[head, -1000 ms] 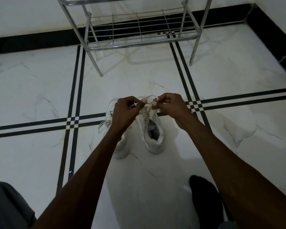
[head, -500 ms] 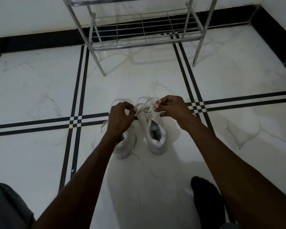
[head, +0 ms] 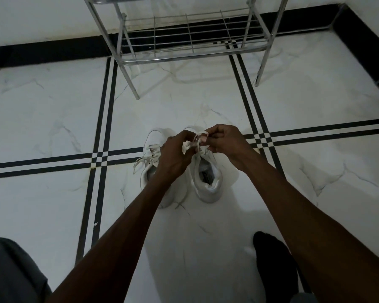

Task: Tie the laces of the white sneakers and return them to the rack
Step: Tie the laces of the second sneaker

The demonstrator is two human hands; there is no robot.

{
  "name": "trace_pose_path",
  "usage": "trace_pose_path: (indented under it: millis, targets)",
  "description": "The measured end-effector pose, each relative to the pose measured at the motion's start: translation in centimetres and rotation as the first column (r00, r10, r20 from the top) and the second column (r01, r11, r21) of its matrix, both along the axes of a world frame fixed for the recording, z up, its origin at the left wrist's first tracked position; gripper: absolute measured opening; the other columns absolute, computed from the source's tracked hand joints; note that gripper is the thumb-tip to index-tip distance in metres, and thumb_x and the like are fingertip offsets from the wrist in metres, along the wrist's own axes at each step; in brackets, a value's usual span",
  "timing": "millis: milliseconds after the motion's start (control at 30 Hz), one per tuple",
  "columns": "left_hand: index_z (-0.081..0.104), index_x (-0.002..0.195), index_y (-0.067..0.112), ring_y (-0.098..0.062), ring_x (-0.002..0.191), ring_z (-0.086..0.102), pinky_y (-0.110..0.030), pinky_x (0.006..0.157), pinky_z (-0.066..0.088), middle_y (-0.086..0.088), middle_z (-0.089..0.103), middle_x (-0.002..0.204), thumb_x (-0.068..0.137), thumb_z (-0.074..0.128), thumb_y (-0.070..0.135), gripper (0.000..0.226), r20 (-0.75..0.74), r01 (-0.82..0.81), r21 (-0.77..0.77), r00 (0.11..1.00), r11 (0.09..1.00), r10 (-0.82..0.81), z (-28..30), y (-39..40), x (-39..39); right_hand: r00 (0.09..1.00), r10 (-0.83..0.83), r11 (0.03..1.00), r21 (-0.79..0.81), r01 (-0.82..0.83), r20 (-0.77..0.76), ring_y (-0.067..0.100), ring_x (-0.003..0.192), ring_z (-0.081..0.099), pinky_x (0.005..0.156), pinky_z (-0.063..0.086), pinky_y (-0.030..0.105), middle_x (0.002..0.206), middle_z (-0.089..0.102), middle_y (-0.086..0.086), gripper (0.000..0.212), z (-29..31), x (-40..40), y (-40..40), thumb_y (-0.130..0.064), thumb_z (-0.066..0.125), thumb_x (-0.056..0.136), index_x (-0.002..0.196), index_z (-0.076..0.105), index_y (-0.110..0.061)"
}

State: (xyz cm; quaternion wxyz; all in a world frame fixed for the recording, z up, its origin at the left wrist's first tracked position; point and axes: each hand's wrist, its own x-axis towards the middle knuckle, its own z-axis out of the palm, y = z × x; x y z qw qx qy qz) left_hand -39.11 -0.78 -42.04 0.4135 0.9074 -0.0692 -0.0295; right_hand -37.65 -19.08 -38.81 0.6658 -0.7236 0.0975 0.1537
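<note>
Two white sneakers stand side by side on the marble floor, heels toward me. Over the tongue of the right sneaker [head: 208, 180] my left hand [head: 175, 156] and my right hand [head: 224, 139] are close together, each pinching part of that shoe's white lace [head: 195, 144]. The left sneaker [head: 150, 169] is partly hidden under my left wrist; its laces [head: 144, 159] lie loose and spread out to the left. Beyond the shoes stands the metal shoe rack [head: 190, 55], with nothing on its lowest wire shelf.
White marble floor [head: 53, 110] with black inlay stripes crossing near the shoes. A black skirting runs along the white wall behind the rack and down the right side. My black-socked foot [head: 274, 259] rests at lower right, a grey-clad knee [head: 11, 272] at lower left.
My hands have come closer together over the right sneaker, gathering the lace loops between the fingertips. The view has shifted slightly; the shoes stay in place.
</note>
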Motion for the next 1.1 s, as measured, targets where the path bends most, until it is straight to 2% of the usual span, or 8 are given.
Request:
trace_pose_path:
  millis: [333, 467, 567, 700, 867, 933, 1000, 1100]
  targets:
    - [0.08, 0.103, 0.022, -0.023, 0.099, 0.069, -0.061, 0.123, 0.006, -0.001, 0.078, 0.087, 0.098, 0.06, 0.02, 0.021, 0.203, -0.1, 0.424, 0.979, 0.9, 0.013, -0.1, 0.6, -1.2, 0.984, -0.101, 0.994, 0.019, 0.105, -0.146, 0.022, 0.094, 0.075, 0.087, 0.06, 0.038, 0.1, 0.077, 0.013, 0.019, 0.2, -0.2, -0.7, -0.019, 0.072, 0.089, 0.1, 0.072, -0.004]
    - [0.079, 0.092, 0.024, -0.026, 0.097, 0.067, -0.065, 0.121, 0.016, -0.001, 0.073, 0.076, 0.093, 0.061, 0.016, 0.019, 0.205, -0.232, 0.523, 0.968, 0.82, 0.144, -1.0, 2.5, -2.2, 0.821, -0.402, 0.889, 0.042, 0.456, -0.406, 0.013, 0.061, 0.061, 0.06, 0.053, 0.023, 0.073, 0.065, 0.007, 0.012, -1.2, 0.0, -2.2, -0.008, 0.061, 0.094, 0.082, 0.063, -0.005]
    - [0.079, 0.09, 0.025, -0.029, 0.103, 0.064, -0.064, 0.119, 0.018, 0.0, 0.073, 0.076, 0.091, 0.06, 0.02, 0.019, 0.183, -0.249, 0.565, 0.967, 0.787, 0.174, -1.4, 3.7, -2.8, 0.762, -0.446, 0.881, -0.077, 0.467, -0.47, 0.01, 0.047, 0.054, 0.047, 0.043, 0.019, 0.06, 0.06, 0.006, 0.02, -3.1, -0.5, -3.8, -0.004, 0.054, 0.095, 0.075, 0.059, -0.004]
    - [0.077, 0.103, 0.022, -0.032, 0.12, 0.056, -0.067, 0.117, 0.019, 0.002, 0.076, 0.103, 0.087, 0.066, 0.018, 0.021, 0.171, -0.226, 0.518, 0.972, 0.825, 0.159, -1.2, 3.1, -2.6, 0.795, -0.423, 0.903, -0.126, 0.412, -0.434, 0.012, 0.056, 0.056, 0.043, 0.042, 0.017, 0.07, 0.063, 0.011, 0.014, -3.6, -1.3, -3.8, -0.015, 0.055, 0.099, 0.094, 0.061, -0.004]
    - [0.066, 0.127, 0.023, -0.032, 0.132, 0.048, -0.063, 0.115, 0.021, 0.001, 0.068, 0.129, 0.087, 0.067, 0.019, 0.041, 0.14, -0.105, 0.504, 0.989, 0.857, 0.039, -1.2, 1.1, -2.7, 0.79, -0.393, 0.861, 0.113, 0.496, -0.47, 0.021, 0.07, 0.059, 0.056, 0.048, 0.022, 0.073, 0.069, 0.018, 0.036, -2.4, -0.4, -3.4, -0.032, 0.048, 0.104, 0.089, 0.057, -0.001]
    - [0.068, 0.126, 0.023, -0.031, 0.132, 0.048, -0.06, 0.111, 0.022, 0.001, 0.068, 0.13, 0.088, 0.067, 0.018, 0.038, 0.123, -0.075, 0.495, 0.992, 0.866, 0.015, -1.3, 0.1, -2.7, 0.872, -0.358, 0.93, -0.049, 0.363, -0.334, 0.022, 0.077, 0.06, 0.066, 0.053, 0.03, 0.086, 0.068, 0.014, 0.033, -2.4, -0.4, -3.1, -0.028, 0.058, 0.099, 0.11, 0.056, 0.004]
    - [0.07, 0.121, 0.023, -0.029, 0.132, 0.049, -0.057, 0.108, 0.018, 0.002, 0.068, 0.128, 0.088, 0.066, 0.015, 0.035, 0.111, -0.06, 0.491, 0.994, 0.869, 0.006, -1.6, -0.5, -2.6, 0.986, -0.167, 0.856, -0.496, 0.143, -0.004, 0.022, 0.102, 0.055, 0.087, 0.051, 0.036, 0.117, 0.055, 0.009, 0.054, -3.0, -0.7, -3.1, -0.017, 0.073, 0.088, 0.132, 0.047, -0.003]
    - [0.071, 0.113, 0.024, -0.028, 0.129, 0.05, -0.053, 0.107, 0.014, 0.003, 0.07, 0.12, 0.089, 0.066, 0.014, 0.027, 0.107, -0.065, 0.502, 0.994, 0.863, 0.013, -1.9, -0.6, -2.5, 0.941, 0.232, 0.784, -0.62, -0.03, 0.248, 0.026, 0.124, 0.053, 0.103, 0.048, 0.041, 0.135, 0.053, 0.014, 0.055, -3.6, -0.7, -2.4, -0.003, 0.076, 0.081, 0.132, 0.057, -0.011]
